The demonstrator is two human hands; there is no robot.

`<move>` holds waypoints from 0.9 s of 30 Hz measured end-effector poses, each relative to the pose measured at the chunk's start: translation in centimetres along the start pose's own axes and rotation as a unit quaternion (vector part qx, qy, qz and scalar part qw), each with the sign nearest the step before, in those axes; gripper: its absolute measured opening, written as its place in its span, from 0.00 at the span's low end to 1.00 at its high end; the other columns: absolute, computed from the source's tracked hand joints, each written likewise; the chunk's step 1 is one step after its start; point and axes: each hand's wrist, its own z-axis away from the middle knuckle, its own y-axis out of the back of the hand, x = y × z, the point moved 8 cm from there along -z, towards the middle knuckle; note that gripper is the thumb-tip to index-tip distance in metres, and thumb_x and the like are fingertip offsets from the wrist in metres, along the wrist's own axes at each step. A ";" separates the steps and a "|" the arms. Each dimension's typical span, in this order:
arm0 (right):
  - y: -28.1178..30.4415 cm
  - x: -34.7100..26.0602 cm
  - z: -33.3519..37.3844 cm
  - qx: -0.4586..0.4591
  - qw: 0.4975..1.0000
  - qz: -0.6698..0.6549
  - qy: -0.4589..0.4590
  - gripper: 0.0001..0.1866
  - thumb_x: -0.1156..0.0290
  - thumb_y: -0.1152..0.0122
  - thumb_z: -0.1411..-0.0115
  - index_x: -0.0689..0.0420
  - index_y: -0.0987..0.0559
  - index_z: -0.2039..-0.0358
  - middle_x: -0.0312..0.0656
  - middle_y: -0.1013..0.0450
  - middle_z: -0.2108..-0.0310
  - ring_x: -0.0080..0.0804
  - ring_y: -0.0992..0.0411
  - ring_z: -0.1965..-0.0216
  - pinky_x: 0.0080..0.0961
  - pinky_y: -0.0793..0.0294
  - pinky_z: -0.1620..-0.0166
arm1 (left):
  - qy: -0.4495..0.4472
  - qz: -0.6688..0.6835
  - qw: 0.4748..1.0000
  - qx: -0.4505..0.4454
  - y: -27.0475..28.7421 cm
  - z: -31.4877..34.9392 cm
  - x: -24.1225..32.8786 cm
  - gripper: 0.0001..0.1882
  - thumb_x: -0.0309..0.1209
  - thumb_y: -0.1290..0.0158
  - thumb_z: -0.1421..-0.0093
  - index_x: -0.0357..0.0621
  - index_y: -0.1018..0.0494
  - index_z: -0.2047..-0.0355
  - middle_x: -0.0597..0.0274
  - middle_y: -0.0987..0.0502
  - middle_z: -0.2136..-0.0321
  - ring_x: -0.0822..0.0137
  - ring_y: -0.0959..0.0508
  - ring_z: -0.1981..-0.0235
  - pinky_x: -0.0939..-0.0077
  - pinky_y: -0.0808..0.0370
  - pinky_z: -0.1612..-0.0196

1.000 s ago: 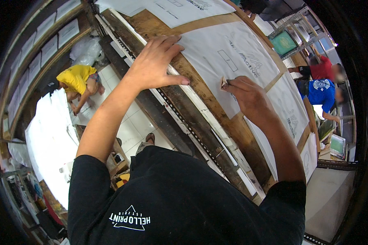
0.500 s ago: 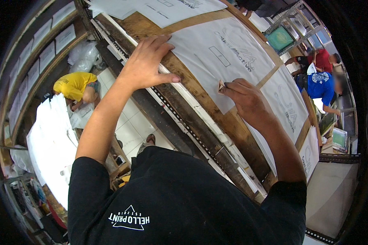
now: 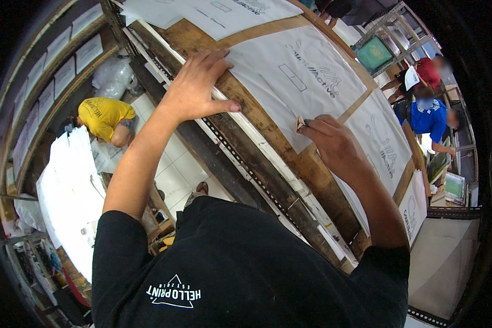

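Note:
A white printed plastic-looking sheet [image 3: 265, 79] with dark lettering and an outlined box lies on a brown wooden table [image 3: 311, 169]. My left hand [image 3: 199, 82] rests at the table's near edge, fingers spread, with its fingertips at the sheet's left corner. Between the fingertips of my right hand [image 3: 336, 143] is a small folded tan piece [image 3: 300, 124]; whether it is cloth or paper I cannot tell. That piece touches or hovers just over the sheet near its near-right corner. My right palm and lower fingers are partly hidden from view.
More printed sheets [image 3: 385, 139] lie along the table on both sides. A white strip and a perforated metal rail [image 3: 240, 167] run along its near edge. On the left, a person in yellow [image 3: 106, 117] crouches beside white stacked sheets [image 3: 71, 186]. Co-workers [image 3: 429, 117] stand far right.
My right hand has shifted slightly right and nearer with the tan piece. My left hand has stayed put. The person in yellow has shifted, and the co-workers at far right have moved.

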 end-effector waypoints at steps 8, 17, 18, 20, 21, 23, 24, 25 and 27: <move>1.1 -0.8 -0.2 0.023 0.999 -0.044 0.010 0.20 0.89 0.38 0.52 0.62 0.16 0.57 0.47 0.22 0.58 0.47 0.24 0.54 0.40 0.22 0.50 | -0.002 0.010 1.000 0.005 -0.1 0.0 -0.1 0.49 0.68 0.37 0.52 0.38 0.27 0.43 0.46 0.33 0.33 0.41 0.37 0.32 0.44 0.44 0.28; 4.0 3.1 -3.6 -0.104 0.960 -0.180 -0.189 0.09 0.77 0.43 0.36 0.64 0.15 0.60 0.51 0.18 0.60 0.40 0.19 0.59 0.37 0.22 0.51 | -0.014 0.033 0.999 0.018 0.1 0.0 -0.3 0.50 0.69 0.39 0.51 0.36 0.26 0.44 0.41 0.34 0.33 0.40 0.37 0.32 0.43 0.43 0.29; 4.4 4.2 -3.0 -0.092 0.923 -0.286 -0.240 0.11 0.75 0.41 0.35 0.64 0.16 0.56 0.47 0.17 0.58 0.32 0.20 0.60 0.31 0.22 0.53 | -0.012 0.041 0.999 0.012 0.0 0.0 -0.3 0.50 0.69 0.39 0.51 0.35 0.26 0.44 0.41 0.35 0.32 0.39 0.38 0.31 0.42 0.43 0.29; 4.4 5.2 -1.1 -0.021 0.858 -0.433 -0.276 0.11 0.74 0.39 0.34 0.64 0.16 0.54 0.43 0.17 0.59 0.27 0.21 0.60 0.28 0.22 0.55 | -0.011 0.038 0.999 0.015 0.3 0.0 -0.2 0.50 0.69 0.38 0.51 0.35 0.26 0.44 0.40 0.36 0.32 0.38 0.38 0.31 0.41 0.43 0.30; 4.3 5.3 0.0 0.014 0.815 -0.501 -0.291 0.12 0.73 0.39 0.34 0.64 0.16 0.53 0.41 0.17 0.60 0.25 0.22 0.61 0.26 0.23 0.56 | -0.010 0.040 0.999 0.016 0.2 -0.1 -0.1 0.50 0.69 0.38 0.51 0.35 0.25 0.44 0.40 0.36 0.32 0.38 0.39 0.31 0.40 0.43 0.30; 3.5 3.7 1.4 0.023 0.807 -0.480 -0.342 0.16 0.73 0.42 0.30 0.65 0.24 0.44 0.44 0.21 0.51 0.31 0.22 0.54 0.30 0.22 0.50 | -0.020 0.055 0.997 0.041 0.9 0.4 -0.1 0.51 0.68 0.38 0.51 0.35 0.28 0.42 0.41 0.37 0.32 0.38 0.40 0.30 0.37 0.46 0.28; 3.1 2.8 2.6 0.062 0.766 -0.529 -0.359 0.16 0.74 0.43 0.30 0.65 0.24 0.44 0.46 0.21 0.50 0.33 0.21 0.53 0.31 0.21 0.50 | -0.034 0.054 0.996 0.070 1.1 0.4 0.3 0.52 0.68 0.38 0.51 0.35 0.29 0.41 0.41 0.37 0.32 0.38 0.41 0.29 0.37 0.46 0.28; 2.7 1.5 3.1 0.100 0.726 -0.571 -0.369 0.17 0.73 0.41 0.31 0.65 0.24 0.44 0.45 0.21 0.50 0.32 0.21 0.53 0.29 0.22 0.51 | -0.043 0.048 0.993 0.098 1.5 0.8 0.8 0.52 0.67 0.38 0.50 0.35 0.30 0.40 0.41 0.37 0.32 0.38 0.41 0.29 0.37 0.47 0.27; 2.3 -1.5 3.9 0.180 0.645 -0.640 -0.378 0.20 0.69 0.35 0.33 0.65 0.22 0.44 0.43 0.21 0.51 0.26 0.23 0.54 0.24 0.23 0.53 | -0.028 0.090 0.985 0.147 3.6 1.4 2.3 0.51 0.65 0.38 0.48 0.35 0.32 0.37 0.41 0.33 0.35 0.39 0.40 0.29 0.40 0.49 0.26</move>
